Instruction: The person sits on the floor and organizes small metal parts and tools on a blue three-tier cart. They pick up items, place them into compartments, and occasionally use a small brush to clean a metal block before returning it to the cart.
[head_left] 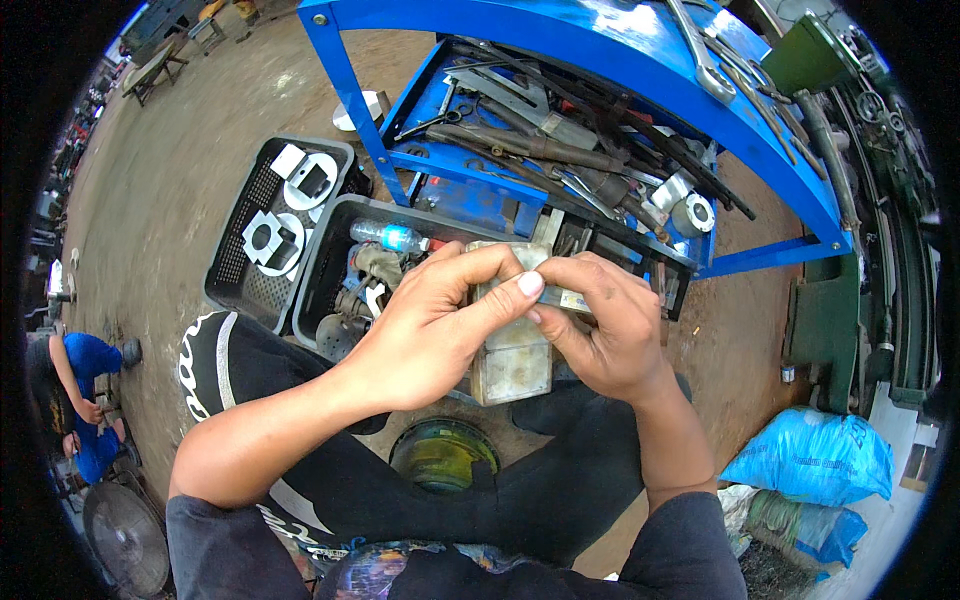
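Both hands close on one flat, grimy metal block (512,352) at the centre of the scene: the left hand (440,325) wraps it from the left with fingers curled over its far end and thumb pressed across its face, while the right hand (600,325) pinches its right edge between thumb and fingers. The block is a pale, stained, roughly rectangular piece; its long axis runs near to far, the far end hidden under the fingers and the near end pointing toward the person's lap. A small strip with a yellowish patch (572,298) shows between the right fingers; what it is cannot be told. Just beyond the hands stand two black plastic crates: the near crate (318,275) holds one clear plastic bottle (390,237) and dark oily parts, and the left crate (235,250) carries white pieces with cut-outs. Farther off, a blue metal rack (600,50) holds a heap of long rusty tools. Below the block a round yellow-green canister (443,455) sits between the person's dark-trousered knees. Two blue sacks (810,455) lie at the near right, and a person in blue (85,400) crouches on the earth floor at far left.
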